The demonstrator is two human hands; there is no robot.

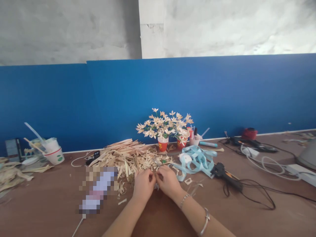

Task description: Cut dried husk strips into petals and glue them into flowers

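My left hand (144, 185) and my right hand (167, 180) meet at the fingertips low in the middle of the view. Fingers on both are pinched together, and whatever they hold is too small to make out. Just beyond them lies a heap of dry, pale husk strips (125, 158). Behind the heap, pale flowers (160, 125) stand in a red and white cup (163, 144) and another red cup (181, 143). A tangled light blue ribbon (197, 159) is to the right of my right hand.
A black glue gun (225, 177) with its cord lies at the right, near white cables (264, 164). A blurred-out device (98, 192) lies at the left. Farther left stands a white cup (54, 156). A blue partition (111, 98) borders the brown table (49, 204).
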